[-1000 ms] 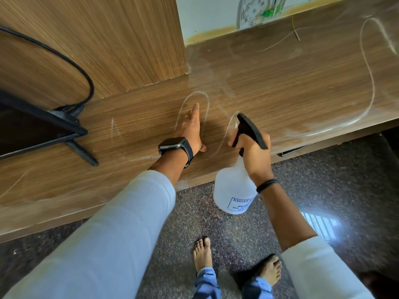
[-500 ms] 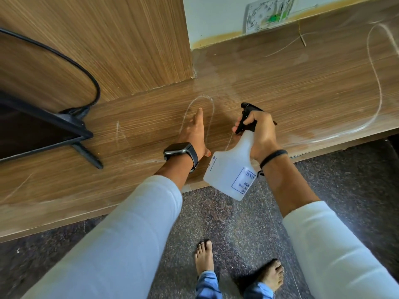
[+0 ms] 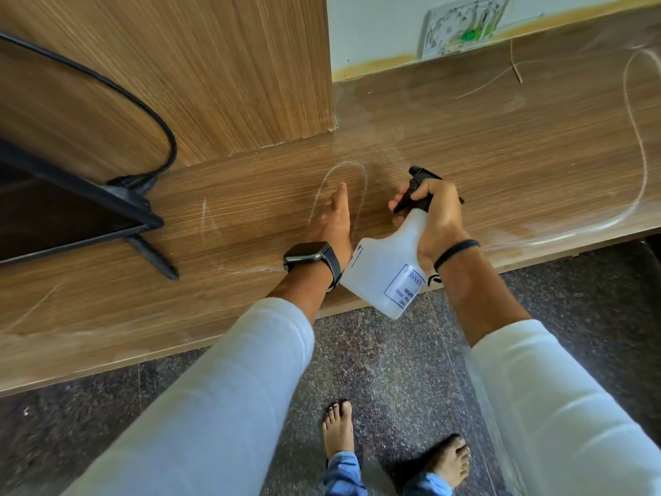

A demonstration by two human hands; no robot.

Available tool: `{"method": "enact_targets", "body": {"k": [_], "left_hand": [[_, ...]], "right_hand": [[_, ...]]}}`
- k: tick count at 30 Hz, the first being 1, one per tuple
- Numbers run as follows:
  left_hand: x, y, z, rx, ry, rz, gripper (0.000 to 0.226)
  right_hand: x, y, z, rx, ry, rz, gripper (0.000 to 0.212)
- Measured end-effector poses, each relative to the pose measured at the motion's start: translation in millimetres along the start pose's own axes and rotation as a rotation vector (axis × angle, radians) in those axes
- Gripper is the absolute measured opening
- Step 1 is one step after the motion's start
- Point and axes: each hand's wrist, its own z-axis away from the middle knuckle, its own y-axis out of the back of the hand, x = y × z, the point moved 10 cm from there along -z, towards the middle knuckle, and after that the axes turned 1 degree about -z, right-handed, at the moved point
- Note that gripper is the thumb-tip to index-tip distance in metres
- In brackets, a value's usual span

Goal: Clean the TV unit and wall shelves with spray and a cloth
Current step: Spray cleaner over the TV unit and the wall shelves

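Observation:
The wooden top of the TV unit [image 3: 483,145] runs across the view, dusty and streaked with pale marks. My left hand [image 3: 332,220] rests flat on it with fingers straight, a dark watch on the wrist. My right hand [image 3: 434,213] grips the black trigger head of a white spray bottle [image 3: 384,270], which is tilted with its nozzle pointing toward the back of the unit and its base hanging over the front edge. No cloth is in view.
A TV [image 3: 53,209] on a black foot [image 3: 153,255] stands at the left, with a black cable [image 3: 157,116] looping over the wooden back panel [image 3: 214,66]. An open wall socket box [image 3: 461,26] sits at the back. Dark speckled floor [image 3: 393,370] and my bare feet lie below.
My right hand has lifted the spray bottle from hanging upright below the edge to tilted over the unit top, nozzle forward. My left hand has stayed flat on the wood.

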Motion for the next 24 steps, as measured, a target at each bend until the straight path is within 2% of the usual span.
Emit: {"method": "enact_targets", "body": {"k": [5, 11, 14, 17, 24], "left_hand": [[1, 1, 1, 0.006, 0.024, 0.045, 0.09], [-2, 2, 2, 0.008, 0.058, 0.071, 0.086], [-3, 0, 3, -0.005, 0.073, 0.115, 0.08], [0, 2, 4, 0.007, 0.042, 0.055, 0.09], [2, 0, 5, -0.034, 0.035, 0.05, 0.114]], "right_hand": [[-10, -5, -2, -0.105, 0.047, 0.032, 0.024], [-14, -3, 0, -0.023, 0.029, 0.031, 0.018], [-15, -3, -1, -0.061, 0.022, 0.027, 0.02], [-15, -1, -1, -0.101, 0.023, 0.034, 0.024], [-15, 14, 19, -0.024, 0.092, 0.041, 0.018]]}}
